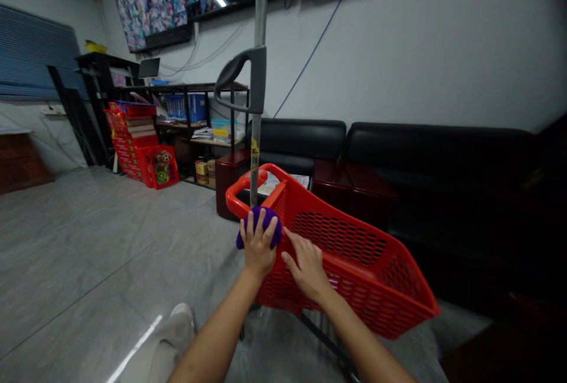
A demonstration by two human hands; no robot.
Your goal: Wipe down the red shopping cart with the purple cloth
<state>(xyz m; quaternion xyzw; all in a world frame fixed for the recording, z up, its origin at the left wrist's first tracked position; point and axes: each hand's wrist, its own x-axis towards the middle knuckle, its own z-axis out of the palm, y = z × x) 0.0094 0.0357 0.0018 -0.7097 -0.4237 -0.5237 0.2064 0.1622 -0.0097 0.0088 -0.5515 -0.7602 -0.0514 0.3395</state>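
Note:
A red plastic shopping cart (pixel 341 217) with perforated walls stands in front of me. Against its handle-end corner my left hand (pixel 258 247) presses a bunched purple cloth (pixel 275 234), with its fingers spread over the top of it. My right hand (pixel 305 265) rests on the near side wall of the basket, fingers stretched out and holding nothing. A metal pole (pixel 261 16) with a grey loop handle (pixel 258 81) rises beside the cart's red handle (pixel 234 197). The pole's lower end is hidden behind the cart and the cloth.
Black sofas (pixel 301 138) with dark red wooden armrests line the wall behind the cart. Stacked red boxes (pixel 130 146) and a shelf (pixel 212 86) with folders stand at the left. Large screens (pixel 153 2) hang above. Grey floor tiles (pixel 88 253) lie at the left.

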